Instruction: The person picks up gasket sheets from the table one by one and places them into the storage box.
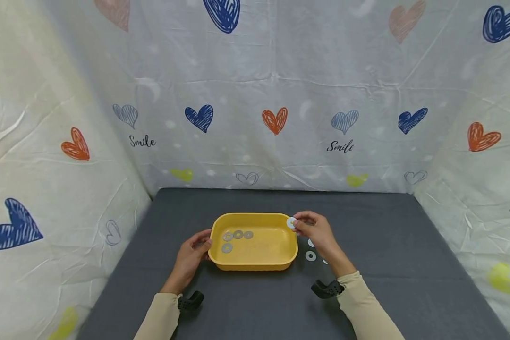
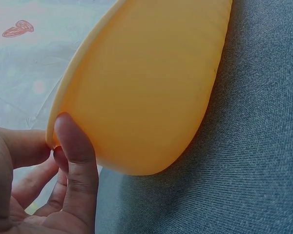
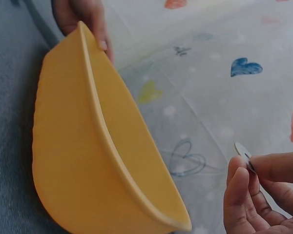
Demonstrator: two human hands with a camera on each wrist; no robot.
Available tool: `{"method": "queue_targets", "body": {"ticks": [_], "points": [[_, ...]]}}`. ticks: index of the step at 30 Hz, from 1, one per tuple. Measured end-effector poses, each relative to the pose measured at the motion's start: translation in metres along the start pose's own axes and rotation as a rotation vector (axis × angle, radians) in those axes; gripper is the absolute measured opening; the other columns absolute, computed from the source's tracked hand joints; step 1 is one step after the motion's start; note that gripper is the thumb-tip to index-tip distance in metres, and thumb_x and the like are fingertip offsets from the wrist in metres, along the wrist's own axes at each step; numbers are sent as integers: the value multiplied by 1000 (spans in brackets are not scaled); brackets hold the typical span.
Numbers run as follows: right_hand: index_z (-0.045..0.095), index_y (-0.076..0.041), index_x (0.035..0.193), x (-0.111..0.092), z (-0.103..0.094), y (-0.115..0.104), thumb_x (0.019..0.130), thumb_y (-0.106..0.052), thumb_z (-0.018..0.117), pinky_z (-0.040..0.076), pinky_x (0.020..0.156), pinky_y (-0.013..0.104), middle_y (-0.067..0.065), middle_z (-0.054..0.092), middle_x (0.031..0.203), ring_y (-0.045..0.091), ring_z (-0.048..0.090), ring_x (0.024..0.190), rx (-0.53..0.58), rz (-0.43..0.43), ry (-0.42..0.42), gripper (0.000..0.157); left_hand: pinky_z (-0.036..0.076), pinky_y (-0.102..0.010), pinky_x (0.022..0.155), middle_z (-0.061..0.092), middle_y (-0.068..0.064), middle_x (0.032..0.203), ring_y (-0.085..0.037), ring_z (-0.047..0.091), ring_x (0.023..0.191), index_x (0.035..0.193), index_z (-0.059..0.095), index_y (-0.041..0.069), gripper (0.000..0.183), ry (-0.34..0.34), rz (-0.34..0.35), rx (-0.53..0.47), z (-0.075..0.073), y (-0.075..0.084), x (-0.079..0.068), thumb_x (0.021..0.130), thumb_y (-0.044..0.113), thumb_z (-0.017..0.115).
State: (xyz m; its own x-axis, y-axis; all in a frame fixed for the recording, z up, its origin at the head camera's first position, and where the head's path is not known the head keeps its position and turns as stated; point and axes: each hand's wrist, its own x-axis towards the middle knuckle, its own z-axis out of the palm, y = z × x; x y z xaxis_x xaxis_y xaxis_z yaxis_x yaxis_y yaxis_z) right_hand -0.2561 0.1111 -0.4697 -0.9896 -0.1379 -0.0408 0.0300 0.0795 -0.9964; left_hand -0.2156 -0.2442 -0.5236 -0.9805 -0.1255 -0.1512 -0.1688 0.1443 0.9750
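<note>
A yellow plastic tray point(image 1: 259, 255) sits on the dark cloth, with several flat metal washers point(image 1: 238, 234) lying in its left part. My left hand point(image 1: 191, 257) grips the tray's left end; in the left wrist view its fingers point(image 2: 77, 139) pinch the rim. Near the tray's back right corner, my right hand point(image 1: 318, 232) pinches one washer point(image 1: 291, 223) between thumb and fingers. From the right wrist view that washer point(image 3: 243, 155) is held edge-on, beside the tray's rim. More washers point(image 1: 310, 256) lie on the cloth right of the tray, partly hidden under the right hand and wrist.
The table point(image 1: 246, 307) is covered in dark grey cloth. A pale curtain point(image 1: 306, 56) printed with hearts hangs behind it and along both sides. Each wrist wears a black camera band point(image 1: 191, 300).
</note>
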Motion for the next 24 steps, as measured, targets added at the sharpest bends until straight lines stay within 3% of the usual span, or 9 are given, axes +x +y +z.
{"method": "queue_targets", "body": {"ticks": [12,24], "points": [[62,4,114,1,20,-2,93,-7,66,58,71,25,3,65,91,15,70,81,85,-19,-75,24,55,-29,70,54,-13,119,-15,60,80,140,52,14,41,-5,4,11,-2,-5,0,100,20,58],[64,6,114,6,39,-1,92,-6,67,60,75,31,7,65,93,16,71,80,99,-1,-100,25,55,-28,70,53,-11,117,-16,60,79,140,52,15,41,2,4,5,-2,-4,0,100,22,59]]}}
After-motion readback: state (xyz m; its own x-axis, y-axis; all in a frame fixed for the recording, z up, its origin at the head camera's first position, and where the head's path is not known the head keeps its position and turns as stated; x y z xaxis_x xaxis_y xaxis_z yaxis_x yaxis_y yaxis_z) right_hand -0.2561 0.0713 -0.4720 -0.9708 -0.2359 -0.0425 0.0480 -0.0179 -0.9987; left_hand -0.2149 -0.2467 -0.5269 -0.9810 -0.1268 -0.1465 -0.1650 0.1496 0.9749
